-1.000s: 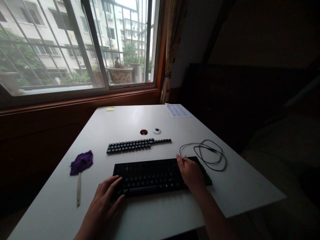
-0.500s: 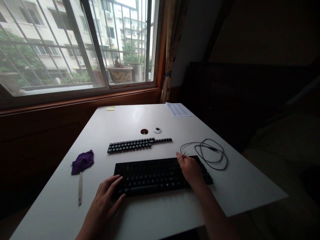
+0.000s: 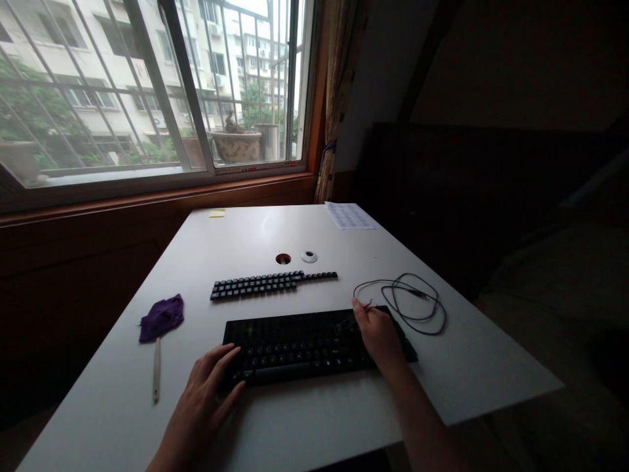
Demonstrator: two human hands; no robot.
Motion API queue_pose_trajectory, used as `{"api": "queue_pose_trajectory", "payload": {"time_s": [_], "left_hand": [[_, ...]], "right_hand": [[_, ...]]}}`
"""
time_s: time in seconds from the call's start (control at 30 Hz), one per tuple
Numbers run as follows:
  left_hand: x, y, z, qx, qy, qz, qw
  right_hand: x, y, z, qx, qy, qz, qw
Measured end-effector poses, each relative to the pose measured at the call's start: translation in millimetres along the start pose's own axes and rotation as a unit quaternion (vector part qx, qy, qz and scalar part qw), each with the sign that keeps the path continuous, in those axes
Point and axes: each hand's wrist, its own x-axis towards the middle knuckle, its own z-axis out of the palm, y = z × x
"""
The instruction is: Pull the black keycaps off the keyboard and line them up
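Note:
A black keyboard (image 3: 295, 351) lies in front of me, its upper rows bare of keycaps and its lower rows still capped. My left hand (image 3: 206, 387) rests at its left end, fingers spread, with the fingertips on the edge. Over the keyboard's right part, my right hand (image 3: 376, 331) is closed round a small tool, largely hidden, that looks like a keycap puller (image 3: 370, 303); thin wire ends stick out above the fingers. Behind the keyboard, removed black keycaps (image 3: 255, 286) stand in rows on the white table (image 3: 275, 419).
A black cable (image 3: 417, 314) lies coiled on the right. To the left is a brush (image 3: 156, 370) with a purple cloth (image 3: 162, 318) over its head. A cable hole (image 3: 284, 259), its round cover (image 3: 309, 257), a printed paper (image 3: 350, 216) and a yellow note (image 3: 217, 213) are farther back.
My right hand has moved slightly to the right over the keyboard, and a dark piece beside its fingers now shows. My left hand stays in place.

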Motion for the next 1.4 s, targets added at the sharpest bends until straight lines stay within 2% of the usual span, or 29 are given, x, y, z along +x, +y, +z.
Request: {"api": "queue_pose_trajectory", "payload": {"time_s": [0.13,0.27,0.4,0.47,0.53,0.6,0.7,0.8,0.87,0.97,1.1,1.2,1.4], "left_hand": [[0,4,-1,0.005,0.026,-0.004,1.000],[10,16,-12,-0.020,0.053,-0.006,0.998],[37,34,-26,-0.076,-0.010,0.028,0.997],[56,44,-27,-0.125,-0.054,0.033,0.990],[76,51,-23,-0.190,-0.097,0.032,0.976],[94,56,-16,-0.274,-0.131,0.023,0.953],[112,60,-1,-0.396,-0.165,-0.006,0.903],[120,61,13,-0.480,-0.174,-0.048,0.859],[120,62,20,-0.505,-0.157,-0.056,0.847],[118,63,26,-0.503,-0.125,-0.070,0.852],[116,65,28,-0.443,-0.080,-0.074,0.890],[116,67,25,-0.399,-0.077,-0.065,0.912],[117,70,20,-0.408,-0.094,-0.057,0.906]], "right_hand": [[-5,-19,-10,-0.027,0.016,-0.049,0.998],[-4,-38,-15,0.039,0.012,-0.068,0.997],[-1,-53,-4,0.187,0.003,-0.021,0.982],[0,-58,7,0.281,-0.012,0.027,0.959],[2,-64,19,0.382,-0.034,0.091,0.919],[4,-71,29,0.470,-0.057,0.142,0.870],[6,-80,39,0.560,-0.067,0.170,0.808],[5,-86,43,0.605,-0.066,0.183,0.772],[4,-87,46,0.616,-0.068,0.193,0.761],[1,-85,51,0.616,-0.076,0.203,0.758],[-2,-83,59,0.611,-0.094,0.205,0.759],[-4,-83,62,0.618,-0.112,0.207,0.750],[-7,-86,60,0.623,-0.128,0.209,0.743]]}}
